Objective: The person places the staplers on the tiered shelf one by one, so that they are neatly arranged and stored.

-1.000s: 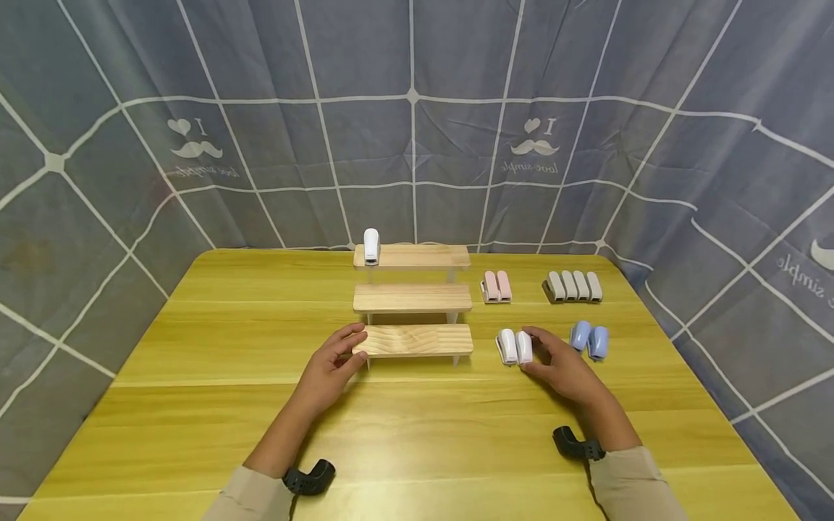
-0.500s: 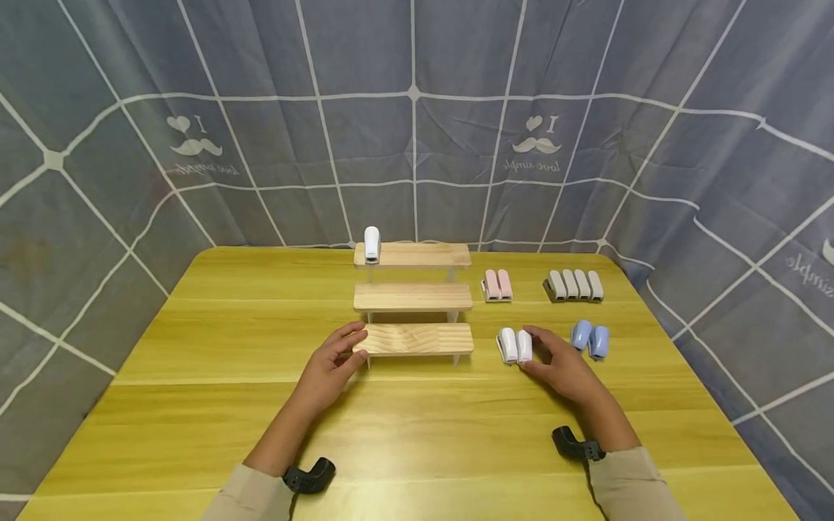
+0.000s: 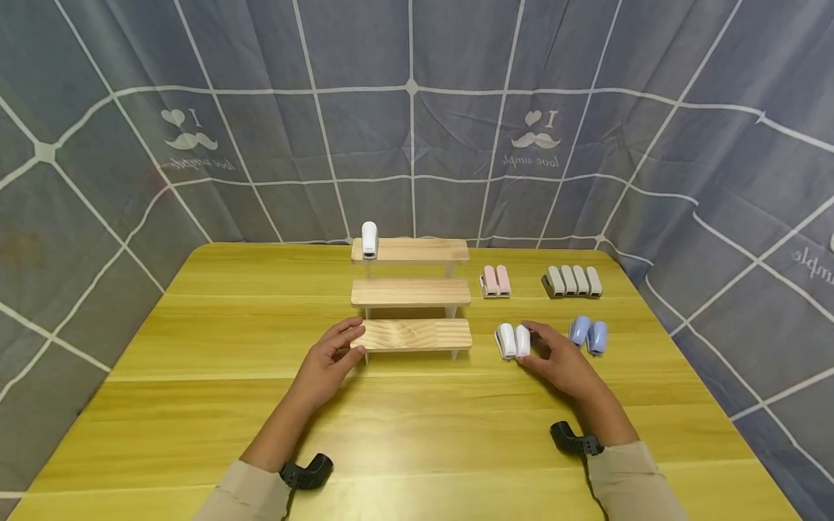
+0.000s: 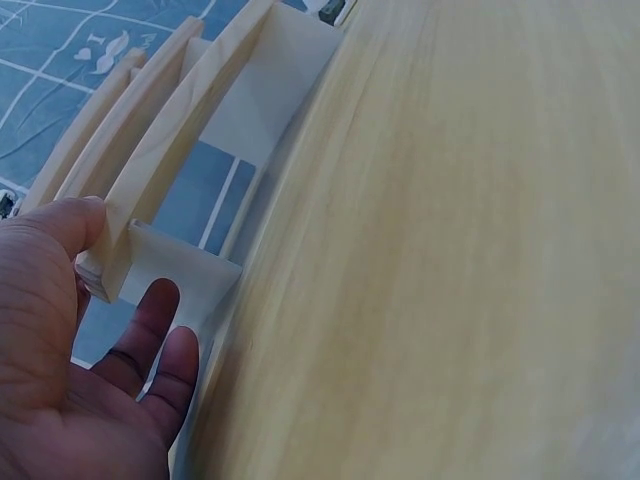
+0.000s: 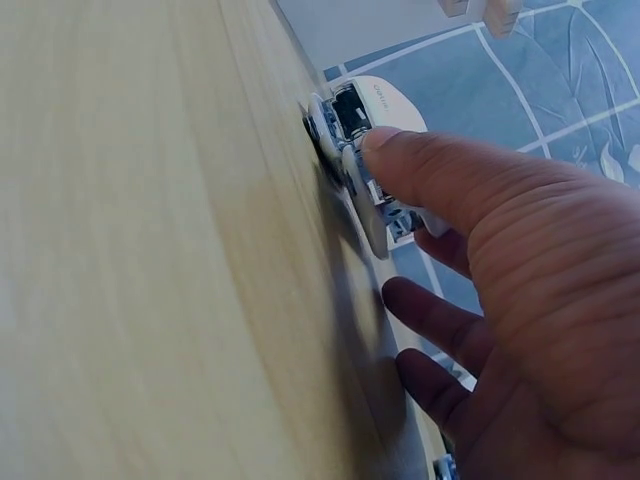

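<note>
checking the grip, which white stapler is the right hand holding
The rightmost one, gripped by the right hand; its twin stands just left, the third on the top shelf.

White staplers [image 3: 506,340] look like glossy plastic, the boards [image 3: 410,292] smooth wood.

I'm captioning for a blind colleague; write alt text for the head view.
A person's right hand pinches one of two white stapler-like devices on a table; the left hand holds the lowest step of a three-step wooden stand. Another white device sits on the top step, with pink, grey and blue devices right of the stand.
</note>
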Available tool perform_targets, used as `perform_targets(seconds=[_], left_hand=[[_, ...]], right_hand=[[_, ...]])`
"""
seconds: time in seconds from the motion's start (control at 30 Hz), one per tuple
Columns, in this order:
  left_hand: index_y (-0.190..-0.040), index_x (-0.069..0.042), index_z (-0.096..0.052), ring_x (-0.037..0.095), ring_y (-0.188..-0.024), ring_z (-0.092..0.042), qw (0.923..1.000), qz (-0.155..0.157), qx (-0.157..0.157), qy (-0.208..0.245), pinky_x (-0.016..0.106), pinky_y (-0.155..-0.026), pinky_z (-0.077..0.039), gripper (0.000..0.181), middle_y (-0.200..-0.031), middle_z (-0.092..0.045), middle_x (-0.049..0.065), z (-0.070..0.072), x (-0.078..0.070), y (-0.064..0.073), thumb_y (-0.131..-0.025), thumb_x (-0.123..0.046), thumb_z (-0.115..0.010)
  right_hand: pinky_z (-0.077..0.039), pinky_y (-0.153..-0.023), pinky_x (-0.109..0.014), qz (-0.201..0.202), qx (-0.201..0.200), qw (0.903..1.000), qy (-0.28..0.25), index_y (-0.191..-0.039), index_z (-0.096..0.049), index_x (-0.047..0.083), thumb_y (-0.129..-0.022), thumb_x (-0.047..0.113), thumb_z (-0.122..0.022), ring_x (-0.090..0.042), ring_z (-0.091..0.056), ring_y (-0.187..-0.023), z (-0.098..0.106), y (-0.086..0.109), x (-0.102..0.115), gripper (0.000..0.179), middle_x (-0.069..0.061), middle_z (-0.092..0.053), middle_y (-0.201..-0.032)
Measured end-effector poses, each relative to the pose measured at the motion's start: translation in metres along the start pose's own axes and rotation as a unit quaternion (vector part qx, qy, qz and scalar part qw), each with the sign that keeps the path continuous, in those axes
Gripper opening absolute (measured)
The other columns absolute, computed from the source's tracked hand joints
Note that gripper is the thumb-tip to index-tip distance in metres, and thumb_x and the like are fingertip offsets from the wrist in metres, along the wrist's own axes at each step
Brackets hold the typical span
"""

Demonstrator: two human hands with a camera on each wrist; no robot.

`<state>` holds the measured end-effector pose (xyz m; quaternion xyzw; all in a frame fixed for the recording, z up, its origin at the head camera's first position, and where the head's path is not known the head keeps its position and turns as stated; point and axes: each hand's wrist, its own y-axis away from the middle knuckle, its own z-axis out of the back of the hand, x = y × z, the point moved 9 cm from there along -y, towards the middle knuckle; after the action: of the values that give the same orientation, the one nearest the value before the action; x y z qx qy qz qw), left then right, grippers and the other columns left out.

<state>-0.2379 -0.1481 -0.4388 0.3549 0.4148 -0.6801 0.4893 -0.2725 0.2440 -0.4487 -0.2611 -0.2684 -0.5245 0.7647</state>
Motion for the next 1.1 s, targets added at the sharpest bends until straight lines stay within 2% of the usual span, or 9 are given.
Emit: perform_targets(seconds=[0.3,0.5,0.7,1.1], left_hand=[[-0.139,-0.002,-0.057,0.026,-0.126,-0.053,1.0,0.002,-0.003,0.003,0.037,-0.094,-0.049,0.045,-0.15,-0.046,0.002,0.0,0.0,0.001,-0.099,-0.022,-0.064],[-0.139,-0.002,-0.057,0.026,-0.126,-0.053,1.0,0.004,-0.002,0.001,0.04,-0.094,-0.049,0.044,-0.15,-0.046,0.002,0.0,-0.002,0.001,-0.1,-0.021,-0.063],[-0.138,-0.002,-0.058,0.025,-0.125,-0.053,0.9999,0.009,-0.006,0.0,0.039,-0.094,-0.049,0.043,-0.149,-0.046,0.001,0.001,-0.004,0.001,-0.1,-0.02,-0.063],[-0.138,-0.001,-0.058,0.025,-0.123,-0.054,0.9999,0.008,-0.008,0.005,0.031,-0.091,-0.05,0.042,-0.149,-0.047,0.002,0.001,-0.004,0.002,-0.099,-0.017,-0.064]], right_hand=[[-0.039,-0.1,-0.059,0.002,-0.016,0.9998,-0.007,-0.143,-0.047,-0.003,-0.089,0.012,-0.076,-0.043,-0.051,-0.123,0.004,0.0,0.003,0.062,-0.024,-0.057,-0.131],[-0.043,-0.096,-0.058,0.003,-0.024,0.9995,-0.018,-0.143,-0.047,-0.003,-0.09,0.011,-0.075,-0.041,-0.051,-0.122,0.008,0.0,0.004,0.062,-0.024,-0.056,-0.132],[-0.043,-0.096,-0.058,0.003,-0.022,0.9994,-0.027,-0.144,-0.045,-0.003,-0.09,0.01,-0.075,-0.04,-0.049,-0.124,0.011,-0.001,0.01,0.064,-0.023,-0.051,-0.138],[-0.043,-0.093,-0.055,0.031,-0.036,0.9975,-0.053,-0.143,-0.044,-0.005,-0.09,0.003,-0.073,-0.039,-0.049,-0.123,0.016,-0.005,0.028,0.061,-0.021,-0.049,-0.139]])
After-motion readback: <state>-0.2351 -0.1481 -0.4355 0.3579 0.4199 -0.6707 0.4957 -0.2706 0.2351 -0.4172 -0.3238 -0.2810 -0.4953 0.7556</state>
